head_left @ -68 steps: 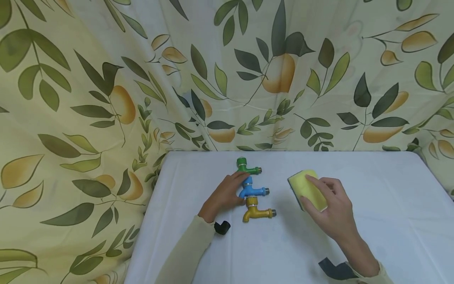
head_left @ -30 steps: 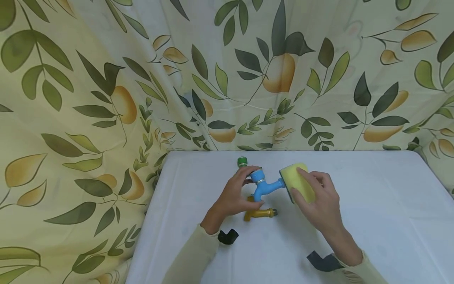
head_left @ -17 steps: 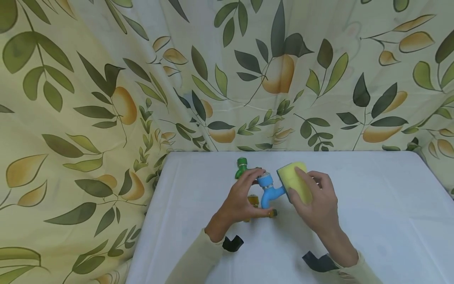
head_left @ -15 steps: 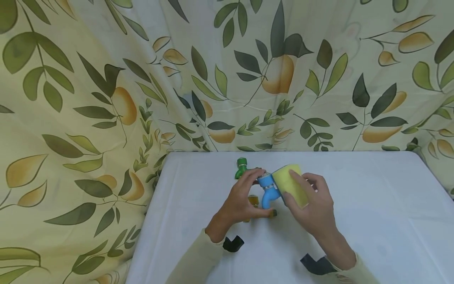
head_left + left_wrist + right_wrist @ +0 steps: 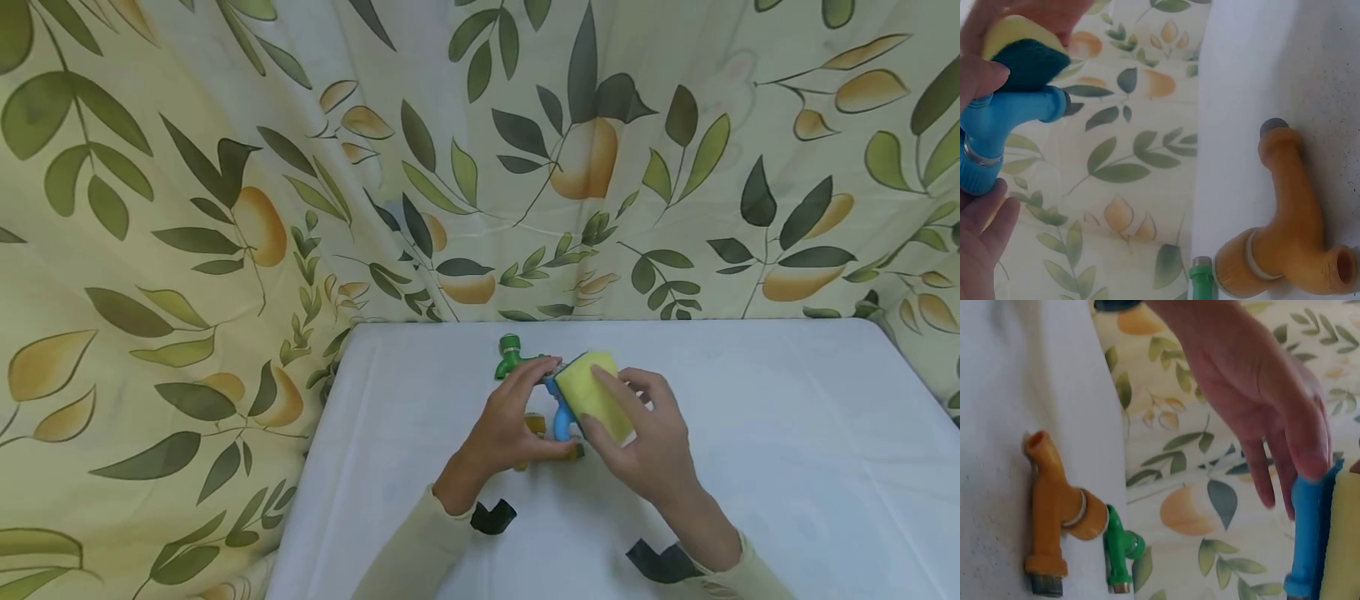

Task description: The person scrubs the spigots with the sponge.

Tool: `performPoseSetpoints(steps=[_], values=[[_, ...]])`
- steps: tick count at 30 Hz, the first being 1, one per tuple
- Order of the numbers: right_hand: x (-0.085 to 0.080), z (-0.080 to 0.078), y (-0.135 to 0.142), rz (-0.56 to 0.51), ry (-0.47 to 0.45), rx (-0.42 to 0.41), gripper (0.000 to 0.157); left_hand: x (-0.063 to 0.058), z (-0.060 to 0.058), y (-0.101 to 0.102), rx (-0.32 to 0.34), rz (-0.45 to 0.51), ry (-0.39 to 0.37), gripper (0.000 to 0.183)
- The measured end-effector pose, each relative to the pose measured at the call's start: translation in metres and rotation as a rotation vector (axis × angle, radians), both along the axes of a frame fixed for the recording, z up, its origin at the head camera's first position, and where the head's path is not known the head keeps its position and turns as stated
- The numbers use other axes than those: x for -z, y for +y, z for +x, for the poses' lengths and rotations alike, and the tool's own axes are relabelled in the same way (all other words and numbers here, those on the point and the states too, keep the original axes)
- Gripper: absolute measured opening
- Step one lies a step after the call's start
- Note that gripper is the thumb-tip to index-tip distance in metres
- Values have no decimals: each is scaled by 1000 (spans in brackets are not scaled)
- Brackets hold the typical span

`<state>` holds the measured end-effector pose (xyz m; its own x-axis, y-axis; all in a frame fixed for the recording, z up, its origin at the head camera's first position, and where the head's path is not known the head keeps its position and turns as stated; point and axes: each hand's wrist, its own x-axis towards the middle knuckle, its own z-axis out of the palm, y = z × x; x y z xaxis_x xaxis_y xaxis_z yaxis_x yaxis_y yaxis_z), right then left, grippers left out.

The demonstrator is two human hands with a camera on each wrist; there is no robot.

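My left hand (image 5: pixel 498 429) holds a blue faucet (image 5: pixel 997 122) above the table, fingers at its ribbed cap and thumb at its spout end. In my right hand (image 5: pixel 652 442) is a yellow sponge (image 5: pixel 596 396), pinched between thumb and fingers. The sponge's dark green scouring side (image 5: pixel 1029 65) lies against the faucet's body in the left wrist view. From the head view, the sponge hides most of the faucet's threaded arm. Lying on the table below my left hand is a golden-yellow faucet (image 5: pixel 1050 512), partly covered by that hand. Behind it lies a green faucet (image 5: pixel 510 357).
A white cloth (image 5: pixel 787 458) covers the table. A patterned curtain (image 5: pixel 420 167) with leaves and fruit hangs behind the table and at its left. Black pieces, one at the left wrist (image 5: pixel 493 517) and one at the right wrist (image 5: pixel 663 562), stick out from the sleeves.
My left hand has lifted the blue faucet from between the other two and brought it right. The sponge has come left onto it and slid from the threaded end toward the cap.
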<state>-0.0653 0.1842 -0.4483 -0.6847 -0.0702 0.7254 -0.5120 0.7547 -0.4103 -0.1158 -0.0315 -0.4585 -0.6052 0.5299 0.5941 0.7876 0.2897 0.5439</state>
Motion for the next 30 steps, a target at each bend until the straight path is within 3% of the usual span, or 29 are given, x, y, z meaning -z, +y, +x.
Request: performPoseSetpoints(steps=[2,4,8,11,14,20,24,30], values=[[1,0,-2,21,47,-37,54,0,0,0,1,-16,0,101],[1,-2,0,13,78,-21,55,0,0,-1,-4,-12,6,103],[3,-5,8,-28,10,52,51,-1,0,-2,-14,5,26,105],[4,-1,4,-24,-2,-5,51,1,0,-3,-8,-11,25,103],[3,1,0,21,40,-88,53,1,0,-2,-7,-37,26,102],[1,-2,7,38,-28,-72,52,0,0,-5,-15,-34,29,104],[-3,-1,8,79,-16,-181,51,-1,0,-6,-4,-43,29,104],[-11,-4,6,55,-5,-150,53,-3,0,-6,-2,-52,39,104]])
